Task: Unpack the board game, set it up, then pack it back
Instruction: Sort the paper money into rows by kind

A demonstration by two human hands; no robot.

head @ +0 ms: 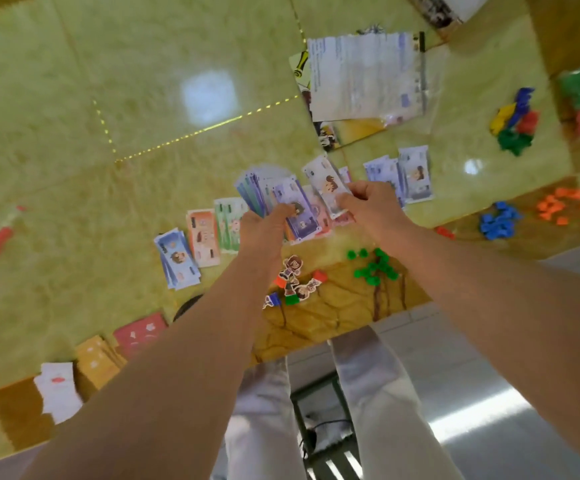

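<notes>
A person sorts board-game paper money over a glossy green surface point(74, 133). The left hand point(264, 223) grips a fanned bundle of notes point(264, 188), its fingers point(283, 211) curled round the lower edge. The right hand point(364, 199) pinches a single note point(325, 183) just beside the fan, closed on one end. Both forearms reach forward above the surface. Sorted piles point(203, 242) lie beneath. This looks like set-up, though blur hides the note's value. Next, the note needs laying on its matching pile.
</notes>
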